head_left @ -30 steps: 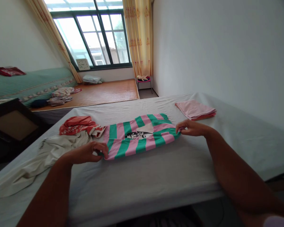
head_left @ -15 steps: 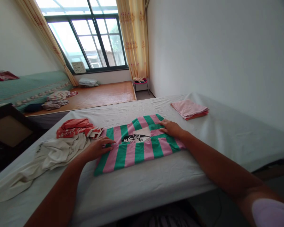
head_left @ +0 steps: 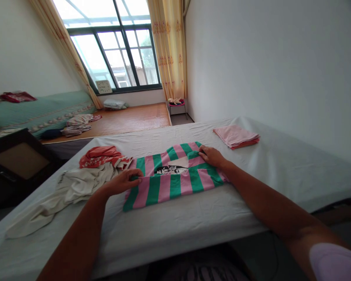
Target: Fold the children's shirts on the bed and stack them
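We work at a white-sheeted bed (head_left: pixel 193 222) beside a pale wall, a window behind. The pink-and-green striped cotton shirt (head_left: pixel 175 177) lies flat mid-bed, partly folded. Our left hand (head_left: pixel 124 182) pinches its left edge with curled fingers; our right hand (head_left: pixel 212 156) rests flat, fingers relaxed, on its far right corner. We should keep edges aligned and smooth creases outward. A crumpled cream garment (head_left: pixel 70 187) lies left of the shirt, a folded pink cloth (head_left: pixel 236 136) to its far right.

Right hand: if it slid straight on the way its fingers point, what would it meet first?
The right hand rests on the striped shirt, fingers pointing left and away. It would probably first cross the shirt's printed patch, then the red garment; depth is uncertain.
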The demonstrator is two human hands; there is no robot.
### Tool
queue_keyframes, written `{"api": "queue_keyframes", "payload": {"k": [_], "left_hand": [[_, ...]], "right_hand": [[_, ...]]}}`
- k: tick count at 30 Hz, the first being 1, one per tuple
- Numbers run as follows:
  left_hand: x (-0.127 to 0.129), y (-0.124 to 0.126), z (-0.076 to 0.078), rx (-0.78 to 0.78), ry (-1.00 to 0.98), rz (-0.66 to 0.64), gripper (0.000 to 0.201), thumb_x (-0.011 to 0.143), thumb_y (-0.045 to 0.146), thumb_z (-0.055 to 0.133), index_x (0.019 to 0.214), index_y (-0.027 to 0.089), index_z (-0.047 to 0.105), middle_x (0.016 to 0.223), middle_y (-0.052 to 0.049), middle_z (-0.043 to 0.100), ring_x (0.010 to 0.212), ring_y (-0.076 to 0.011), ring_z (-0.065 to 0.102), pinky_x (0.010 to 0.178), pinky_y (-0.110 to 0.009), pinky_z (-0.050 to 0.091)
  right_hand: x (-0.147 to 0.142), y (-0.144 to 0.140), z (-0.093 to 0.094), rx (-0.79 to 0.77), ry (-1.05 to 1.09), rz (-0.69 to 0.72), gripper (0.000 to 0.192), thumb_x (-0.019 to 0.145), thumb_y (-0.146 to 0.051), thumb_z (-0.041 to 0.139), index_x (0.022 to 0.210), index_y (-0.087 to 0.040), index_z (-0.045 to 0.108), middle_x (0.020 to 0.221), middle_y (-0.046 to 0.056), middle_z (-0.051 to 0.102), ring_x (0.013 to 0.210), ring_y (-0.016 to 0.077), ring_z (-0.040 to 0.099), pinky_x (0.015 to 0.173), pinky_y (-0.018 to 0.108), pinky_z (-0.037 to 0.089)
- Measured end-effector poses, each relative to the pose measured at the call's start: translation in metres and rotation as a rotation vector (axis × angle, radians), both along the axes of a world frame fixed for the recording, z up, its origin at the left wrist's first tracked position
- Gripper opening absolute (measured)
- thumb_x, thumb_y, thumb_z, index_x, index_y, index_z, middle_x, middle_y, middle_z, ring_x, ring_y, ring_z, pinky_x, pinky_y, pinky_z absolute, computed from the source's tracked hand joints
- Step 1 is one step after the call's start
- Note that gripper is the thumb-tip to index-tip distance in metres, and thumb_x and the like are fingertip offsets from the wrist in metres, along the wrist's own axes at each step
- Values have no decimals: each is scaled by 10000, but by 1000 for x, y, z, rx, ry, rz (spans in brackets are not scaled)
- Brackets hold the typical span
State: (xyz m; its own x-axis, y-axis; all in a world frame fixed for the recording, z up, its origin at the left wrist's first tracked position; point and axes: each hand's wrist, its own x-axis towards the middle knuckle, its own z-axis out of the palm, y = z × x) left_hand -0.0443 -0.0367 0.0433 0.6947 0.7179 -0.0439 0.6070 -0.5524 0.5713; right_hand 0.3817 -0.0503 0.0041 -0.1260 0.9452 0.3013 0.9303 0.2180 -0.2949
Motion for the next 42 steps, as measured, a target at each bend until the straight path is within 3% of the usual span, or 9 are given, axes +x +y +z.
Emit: {"api": "queue_keyframes", "payload": {"k": [5,9,17,22,25,27,32,38,42], "left_hand": [[-14,2,2,-87,8,-42,359,854,524,513,813,177,595,754,-4,577,687,-142,526,607,-220,425],[-21,24,-5,123,-32,168,376,846,537,507,897,195,656,863,-32,676,810,-188,609,738,-260,478],[-5,95,-30,449,280,329,496,845,369,441,1261,142,588,1269,-141,622,1176,-268,566,1007,-384,413],[-2,109,-50,560,336,423,523,860,330,407,1307,102,553,1305,-148,599,1231,-264,528,1059,-387,368],[-3,107,-54,584,293,378,480,875,348,399,1256,144,608,1228,-110,654,1174,-262,565,1039,-375,380],[-3,106,-54,581,271,358,457,876,357,407,1221,165,637,1181,-100,678,1129,-263,588,1015,-374,394],[0,104,-51,565,270,391,419,871,342,433,1171,174,673,1068,-124,691,1022,-282,609,954,-400,411],[1,92,-49,564,253,422,311,849,279,453,1001,177,705,955,-105,676,955,-256,595,920,-375,415],[1,90,-46,579,149,448,242,807,251,479,922,187,682,973,-80,676,971,-236,591,913,-344,423]], "right_hand": [[-6,7,11,132,75,114,241,917,-273,502,1131,-206,590,1115,84,660,992,214,630,849,300,463],[6,37,21,125,21,107,316,904,-273,523,1185,-156,610,1262,136,601,1123,236,582,963,332,435],[8,90,23,-180,50,-37,399,771,-256,676,1158,-158,665,1136,113,694,1008,252,649,872,314,488],[0,60,45,-166,225,400,167,774,-180,606,848,-185,756,906,36,730,958,202,637,884,279,460],[9,35,58,-531,240,741,207,785,-340,665,868,-171,749,927,42,720,943,194,632,862,278,465],[13,27,62,-686,297,671,367,799,-482,643,947,-156,723,924,55,714,852,181,643,753,267,492],[-11,37,55,-460,280,205,525,844,-605,526,1096,-156,630,1012,113,690,744,175,640,607,252,467],[-66,39,40,-415,-142,256,359,695,-446,733,918,-172,666,946,84,693,817,207,605,645,255,420],[-63,59,46,-397,-100,258,78,760,-250,658,768,-173,671,678,-15,640,641,131,561,557,223,381]]}}
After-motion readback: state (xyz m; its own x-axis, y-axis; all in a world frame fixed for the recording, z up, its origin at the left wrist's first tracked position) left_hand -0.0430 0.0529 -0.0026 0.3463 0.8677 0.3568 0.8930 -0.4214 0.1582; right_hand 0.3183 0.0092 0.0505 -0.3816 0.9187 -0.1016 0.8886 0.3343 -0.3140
